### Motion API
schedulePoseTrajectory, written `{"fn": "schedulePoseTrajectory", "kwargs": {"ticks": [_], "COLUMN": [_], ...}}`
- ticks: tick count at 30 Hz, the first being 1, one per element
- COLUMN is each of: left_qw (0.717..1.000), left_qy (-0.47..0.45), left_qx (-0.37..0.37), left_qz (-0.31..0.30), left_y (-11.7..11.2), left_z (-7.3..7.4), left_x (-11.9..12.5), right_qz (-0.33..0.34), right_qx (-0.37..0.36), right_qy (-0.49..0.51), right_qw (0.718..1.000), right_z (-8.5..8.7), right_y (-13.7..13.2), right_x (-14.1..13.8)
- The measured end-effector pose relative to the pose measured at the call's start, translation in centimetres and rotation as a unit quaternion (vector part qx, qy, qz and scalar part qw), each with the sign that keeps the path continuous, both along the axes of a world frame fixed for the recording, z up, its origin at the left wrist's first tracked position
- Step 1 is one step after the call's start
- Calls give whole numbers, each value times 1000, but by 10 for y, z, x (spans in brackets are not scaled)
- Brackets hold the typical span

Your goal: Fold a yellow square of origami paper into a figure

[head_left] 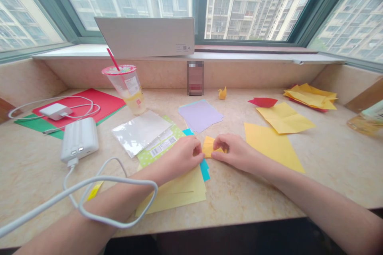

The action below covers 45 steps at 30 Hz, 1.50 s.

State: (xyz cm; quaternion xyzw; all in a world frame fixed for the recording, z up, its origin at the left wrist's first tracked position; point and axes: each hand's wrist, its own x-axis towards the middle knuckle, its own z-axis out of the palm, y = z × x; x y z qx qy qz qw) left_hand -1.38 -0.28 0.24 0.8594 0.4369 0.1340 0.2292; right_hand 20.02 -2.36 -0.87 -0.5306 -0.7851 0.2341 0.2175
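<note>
Between my hands lies a small folded piece of yellow paper (pixel 208 144) on the tabletop. My left hand (pixel 189 152) is closed, thumb and fingertips pinching the paper's left edge. On the other side, my right hand (pixel 233 150) has its thumb and fingers curled onto the right part and hides some of it. Under and beside my left wrist are light yellow sheets (pixel 176 197), a blue paper piece (pixel 205 170) and a green dotted packet (pixel 146 158). A flat yellow sheet (pixel 273 145) lies to the right of my right hand.
A cup with a straw (pixel 131 91), a white power bank (pixel 80 139) and a looping white cable (pixel 131 181) are at left. Purple paper (pixel 201 115), a phone-like object (pixel 195 79) and a folded yellow bird (pixel 222 93) stand behind. Creased yellow papers (pixel 311 96) lie back right.
</note>
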Motion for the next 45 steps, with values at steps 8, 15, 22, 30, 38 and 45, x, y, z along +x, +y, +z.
{"fn": "schedulePoseTrajectory", "kwargs": {"ticks": [8,15,22,30,38,45], "left_qw": [1000,1000,1000,1000,1000,999], "left_qy": [-22,-20,-16,-27,-21,-21], "left_qx": [7,1,7,11,8,22], "left_qz": [13,13,8,0,-2,-14], "left_y": [-1,-1,-1,-2,-1,-1], "left_z": [2,-3,-7,-6,-6,-7], "left_x": [1,2,0,0,0,0], "right_qz": [1,-5,-14,-13,-16,-17], "right_qx": [-7,-30,-32,-17,-9,-4], "right_qy": [10,26,31,32,33,24], "right_qw": [1000,999,999,999,999,1000], "right_z": [1,3,1,1,-1,-2], "right_y": [0,0,0,-1,0,-1], "right_x": [0,0,-2,-2,-3,-2]}}
